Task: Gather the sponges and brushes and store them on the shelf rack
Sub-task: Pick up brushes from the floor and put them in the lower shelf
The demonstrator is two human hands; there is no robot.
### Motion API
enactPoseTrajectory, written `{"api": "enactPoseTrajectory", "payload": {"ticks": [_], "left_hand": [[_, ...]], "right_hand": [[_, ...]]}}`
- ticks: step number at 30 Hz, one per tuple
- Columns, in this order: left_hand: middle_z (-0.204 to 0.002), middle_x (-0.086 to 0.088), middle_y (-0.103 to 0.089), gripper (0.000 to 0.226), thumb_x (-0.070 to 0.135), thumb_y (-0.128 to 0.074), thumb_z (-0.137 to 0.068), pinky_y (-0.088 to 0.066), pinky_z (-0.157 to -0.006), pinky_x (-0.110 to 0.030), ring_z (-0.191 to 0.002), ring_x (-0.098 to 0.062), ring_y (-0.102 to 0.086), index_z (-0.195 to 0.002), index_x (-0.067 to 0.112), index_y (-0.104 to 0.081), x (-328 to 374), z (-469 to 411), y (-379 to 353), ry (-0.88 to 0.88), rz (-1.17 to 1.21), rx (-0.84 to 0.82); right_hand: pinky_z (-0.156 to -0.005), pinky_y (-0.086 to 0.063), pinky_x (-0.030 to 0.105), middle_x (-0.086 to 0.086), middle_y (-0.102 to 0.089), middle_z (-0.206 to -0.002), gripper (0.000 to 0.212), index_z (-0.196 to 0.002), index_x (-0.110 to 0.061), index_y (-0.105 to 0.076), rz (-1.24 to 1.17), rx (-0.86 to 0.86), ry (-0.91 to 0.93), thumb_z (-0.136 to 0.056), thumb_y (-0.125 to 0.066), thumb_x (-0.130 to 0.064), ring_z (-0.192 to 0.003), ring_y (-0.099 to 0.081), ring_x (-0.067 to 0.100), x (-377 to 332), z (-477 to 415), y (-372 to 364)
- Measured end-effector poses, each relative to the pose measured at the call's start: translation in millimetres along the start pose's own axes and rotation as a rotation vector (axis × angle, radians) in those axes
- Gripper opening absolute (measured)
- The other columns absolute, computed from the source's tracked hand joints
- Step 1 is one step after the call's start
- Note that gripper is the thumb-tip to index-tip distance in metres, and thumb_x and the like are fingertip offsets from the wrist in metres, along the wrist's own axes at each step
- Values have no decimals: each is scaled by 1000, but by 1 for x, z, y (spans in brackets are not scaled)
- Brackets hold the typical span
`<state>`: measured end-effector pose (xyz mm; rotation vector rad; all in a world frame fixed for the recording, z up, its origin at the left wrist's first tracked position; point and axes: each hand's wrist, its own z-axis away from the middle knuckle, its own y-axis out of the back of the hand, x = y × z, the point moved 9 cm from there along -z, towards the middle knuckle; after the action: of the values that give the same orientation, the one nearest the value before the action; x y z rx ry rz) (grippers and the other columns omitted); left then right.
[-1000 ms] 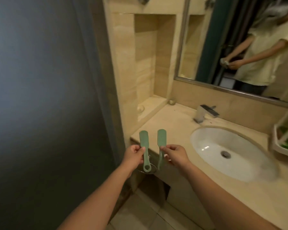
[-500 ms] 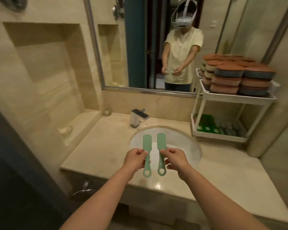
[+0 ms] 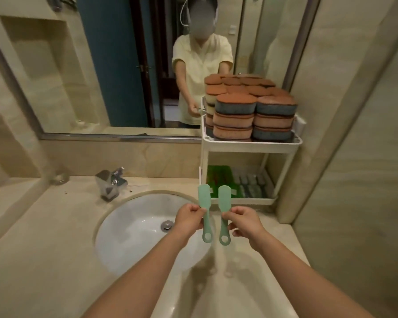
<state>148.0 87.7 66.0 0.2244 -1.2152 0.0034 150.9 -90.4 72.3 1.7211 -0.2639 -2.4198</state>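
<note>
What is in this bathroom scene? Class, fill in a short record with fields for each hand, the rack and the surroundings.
Left hand: left hand pinches the left brush by its handle, head up
Right hand: right hand pinches the right brush likewise
Brushes: pale green, side by side, apart, near the right rim of the sink
Rack top tier: shelf rack holds stacked sponges
Rack lower tier: green items and grey items, too blurred to identify
Surroundings: tap behind the sink, mirror above
</note>
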Motion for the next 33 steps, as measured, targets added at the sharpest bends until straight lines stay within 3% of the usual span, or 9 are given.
{"api": "enactPoseTrajectory", "payload": {"ticks": [7, 12, 16, 19, 21, 24, 26, 29, 33], "left_hand": [[-100, -5, -73, 19, 20, -37, -103, -56, -83, -35, -89, -20, -70, -109, 20, -55, 16, -13, -68, 32, 17, -210], [-84, -2, -66, 22, 23, -44, -100, -49, -60, -20, -75, -13, -62, -89, 20, -63, 33, -22, -93, -28, -137, -309], [-91, -3, -64, 12, 20, -50, -99, -46, -54, -18, -73, -9, -63, -89, 26, -49, 44, -43, -97, -51, -197, -280], [-99, -6, -64, 8, 17, -50, -99, -52, -57, -23, -73, -13, -65, -102, 20, -43, 51, -59, -99, -69, -210, -293], [-106, -9, -65, 15, 14, -50, -99, -53, -63, -25, -77, -16, -66, -112, 13, -43, 56, -69, -100, -100, -251, -305], [-110, -13, -66, 23, 12, -55, -97, -50, -69, -24, -93, -22, -65, -118, 8, -48, 65, -85, -102, -168, -323, -313], [-104, -11, -66, 25, 14, -59, -94, -47, -65, -19, -87, -18, -62, -118, 9, -51, 70, -98, -102, -187, -334, -303], [-95, 0, -61, 21, 13, -62, -92, -48, -62, -14, -79, -6, -60, -110, 16, -52, 70, -121, -100, -139, -295, -258], [-108, -2, -55, 20, 10, -61, -92, -53, -90, -36, -100, -24, -59, -104, 21, -51, 65, -150, -99, -28, -258, -100]], "right_hand": [[-45, -50, 24, 11, -67, -69, 15, -92, -2, -64, -122, 61, -77, -79, -72, -4, -45, -56, 12, 8, -27, 35], [-52, -57, 25, 14, -70, -67, 18, -100, 0, -59, -295, 91, -113, -84, -68, 1, -51, -65, 16, 4, -44, 44], [-46, -54, 25, 12, -69, -78, 41, -117, -4, -50, -235, 143, -105, -81, -71, 1, -51, -65, 14, -7, -57, 47], [-71, -61, 40, 12, -61, -120, 94, -147, -20, -22, -244, 175, -68, -74, -78, 0, -92, -70, 23, -12, -73, 52], [-99, -49, 47, 11, -40, -143, 112, -154, -24, -11, -109, 231, -17, -69, -83, -7, -125, -51, 29, -19, -87, 65], [-99, -48, 40, 10, -48, -139, 77, -142, -17, -40, 10, 221, 28, -74, -77, -11, -118, -53, 24, -27, -105, 75], [-76, -55, 32, 7, -60, -117, 45, -113, -18, -56, 47, 234, -1, -74, -76, -10, -96, -60, 18, -25, -114, 83], [-49, -44, 22, 0, -59, -97, 34, -102, -19, -57, 46, 248, -58, -76, -78, -13, -76, -59, 14, -17, -126, 97], [-44, -41, 21, 5, -68, -85, 16, -100, -14, -72, 76, -7, -190, -85, -72, -21, -55, -56, 10, -6, -131, 91]]}}
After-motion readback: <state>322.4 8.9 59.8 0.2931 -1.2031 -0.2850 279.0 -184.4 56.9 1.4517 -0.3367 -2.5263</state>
